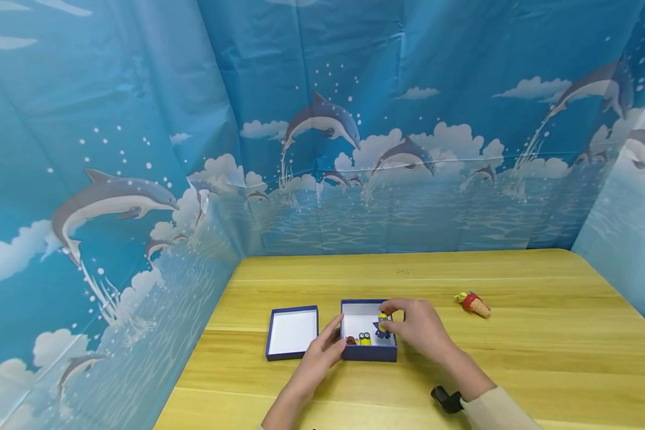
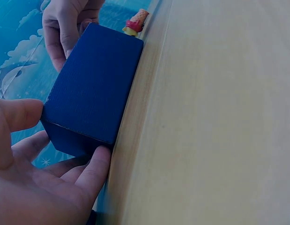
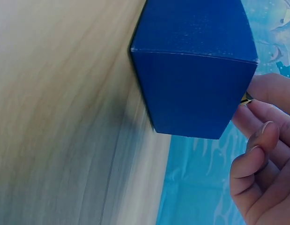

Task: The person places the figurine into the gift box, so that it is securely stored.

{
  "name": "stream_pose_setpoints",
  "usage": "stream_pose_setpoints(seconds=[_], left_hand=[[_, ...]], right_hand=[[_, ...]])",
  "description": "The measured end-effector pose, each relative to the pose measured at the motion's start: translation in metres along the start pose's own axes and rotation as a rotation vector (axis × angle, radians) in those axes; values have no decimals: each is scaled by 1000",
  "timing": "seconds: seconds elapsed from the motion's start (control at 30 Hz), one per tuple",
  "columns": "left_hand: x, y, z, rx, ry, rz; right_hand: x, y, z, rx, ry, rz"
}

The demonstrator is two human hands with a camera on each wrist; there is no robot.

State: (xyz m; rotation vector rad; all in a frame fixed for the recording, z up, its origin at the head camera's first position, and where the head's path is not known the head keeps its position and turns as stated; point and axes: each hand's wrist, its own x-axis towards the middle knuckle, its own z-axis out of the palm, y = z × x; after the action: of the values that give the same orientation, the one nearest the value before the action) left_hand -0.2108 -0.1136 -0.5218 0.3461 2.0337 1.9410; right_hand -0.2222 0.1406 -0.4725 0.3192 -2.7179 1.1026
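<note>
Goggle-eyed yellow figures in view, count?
2: one figure in the right hand, at the right end of the box; another figure inside it. The box may hide more.

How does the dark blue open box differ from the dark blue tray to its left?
The dark blue open box has taller walls than the shallow dark blue tray. The box holds small toys, while the tray shows only its white floor. Both are dark blue outside, white inside, and lie open side up on the yellow wooden table.

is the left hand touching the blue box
Touching. The left wrist view shows it: fingertips of the left hand rest against the blue box at its edges.
</note>
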Motion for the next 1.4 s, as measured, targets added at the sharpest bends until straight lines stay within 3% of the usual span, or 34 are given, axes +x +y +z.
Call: stream_pose_setpoints(seconds=[0.33,0.9,1.4], left_hand=[[0,1,1,2,3,1],[-1,3,2,10,10,-9],[-1,3,1,23,20,-5]], right_hand=[[3,-1,5,-132,-57,-71],[4,-4,4,-201,-117,-150],[8,-15,0,-250,-208,-84]])
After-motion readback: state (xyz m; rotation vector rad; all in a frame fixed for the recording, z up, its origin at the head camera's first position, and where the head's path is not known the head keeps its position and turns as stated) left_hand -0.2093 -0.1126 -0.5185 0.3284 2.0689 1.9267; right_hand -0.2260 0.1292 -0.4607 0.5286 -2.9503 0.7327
